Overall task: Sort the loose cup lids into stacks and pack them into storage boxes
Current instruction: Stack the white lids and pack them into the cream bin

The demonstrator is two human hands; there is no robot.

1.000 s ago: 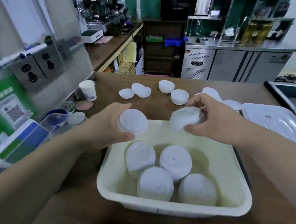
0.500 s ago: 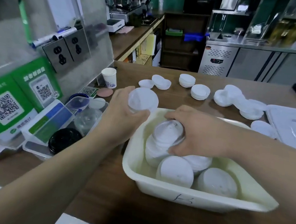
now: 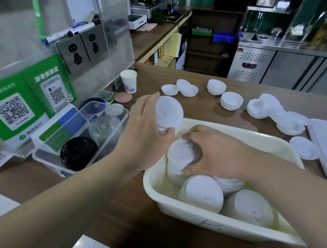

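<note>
Whereas a second earlier the right hand (image 3: 215,157) had held its lid stack (image 3: 181,156) above the cream tub (image 3: 189,213), that stack was now down in the tub's back-left corner, fingers curled round it. It looked all but packed. The left hand (image 3: 143,134) gripped a second stack (image 3: 169,112) just over the rim, probably next in. Count: four piles showing in the tub, one in the left hand, and roughly six lid clusters (image 3: 231,100) on the counter (image 3: 210,114) beyond, not yet packed.
</note>
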